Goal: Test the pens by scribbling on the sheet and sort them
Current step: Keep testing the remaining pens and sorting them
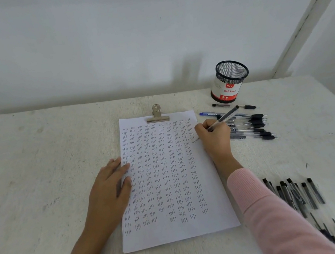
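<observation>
Two hands on the job, from where I'm watching. The right hand [213, 132] has its fingers [203, 126] curled round one pen [224, 117], gripping it low on the barrel. The pen slants up and to the right out of the grip, its top end over the far heap of pens [253, 125]. The writing end is down at the right edge of the sheet [179, 229], level with the upper rows of "test" (I can't make out the tip behind the fingers).

The left hand [108, 187] lies flat with straight fingers on the sheet's left edge, holding nothing. A metal clip [157, 114] bites the sheet's top.

On the table [25, 172], a second heap of pens [300, 195] lies near right, beside the pink sleeve. A mesh cup [229, 81] stands behind the far heap.
</observation>
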